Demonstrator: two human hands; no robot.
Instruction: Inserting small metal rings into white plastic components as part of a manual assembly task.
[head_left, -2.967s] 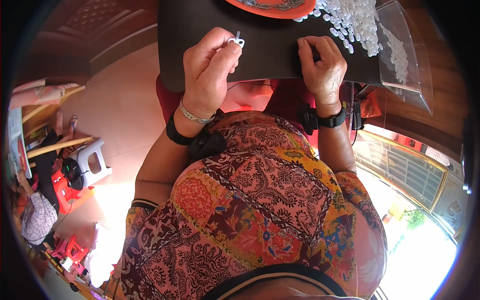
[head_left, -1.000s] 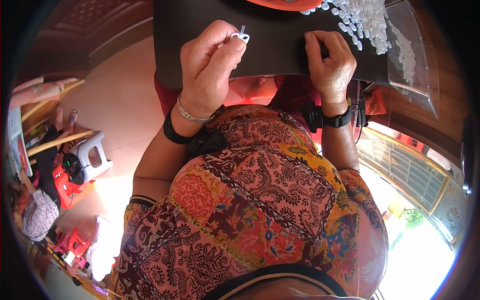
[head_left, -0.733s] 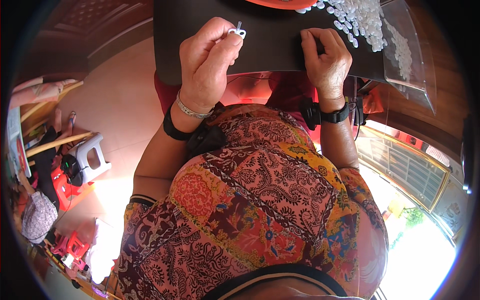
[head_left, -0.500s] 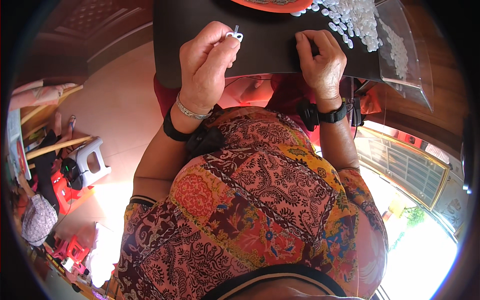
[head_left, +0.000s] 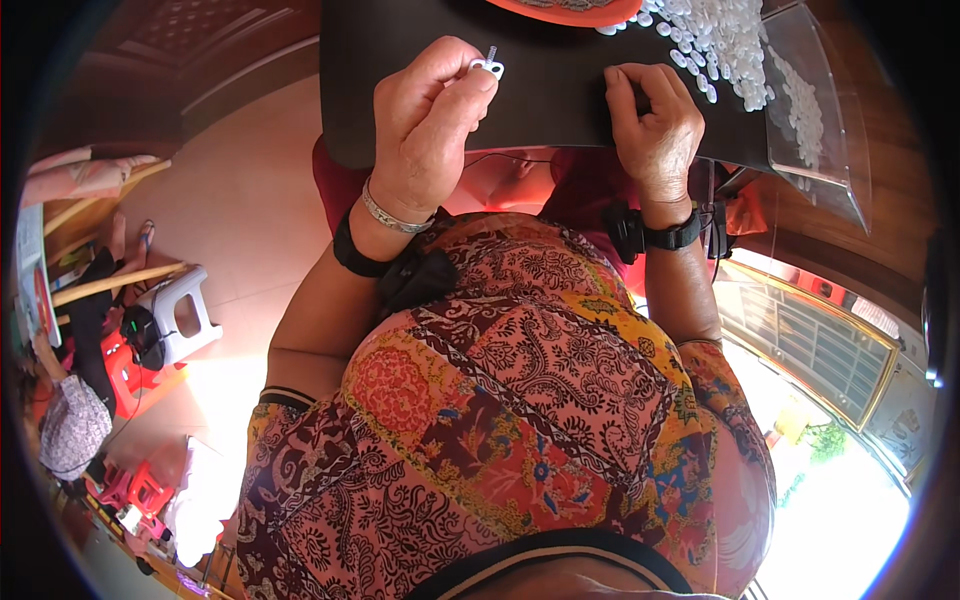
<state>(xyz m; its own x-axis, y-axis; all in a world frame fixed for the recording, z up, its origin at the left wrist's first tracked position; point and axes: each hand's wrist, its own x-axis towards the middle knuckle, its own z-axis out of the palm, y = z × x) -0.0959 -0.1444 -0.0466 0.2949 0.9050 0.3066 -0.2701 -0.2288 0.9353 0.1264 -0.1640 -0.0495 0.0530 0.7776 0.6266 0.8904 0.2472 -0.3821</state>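
Note:
In my left hand [head_left: 425,125], raised above the near part of the dark table, thumb and fingers pinch a small white plastic piece with a thin ridged metal pin [head_left: 491,54] sticking up from it. Round loops or holes show on the white part. My right hand [head_left: 660,120] rests at the table's near edge with fingers curled and the thumb and forefinger tips close together. Whatever lies between those tips, if anything, cannot be made out. Beyond the right hand is a spread of small white oval plastic pieces [head_left: 725,45].
An orange-red tray [head_left: 570,14] with small grey parts sits at the table's far side. Right of the white pieces stands a clear plastic bin [head_left: 845,165] holding more pale pieces. Stools [head_left: 180,315] and another person's legs are off to the left.
The whole view has shifted slightly, so table and hands appear a little farther right. Both hands keep nearly the same pose, and the left still grips the white piece.

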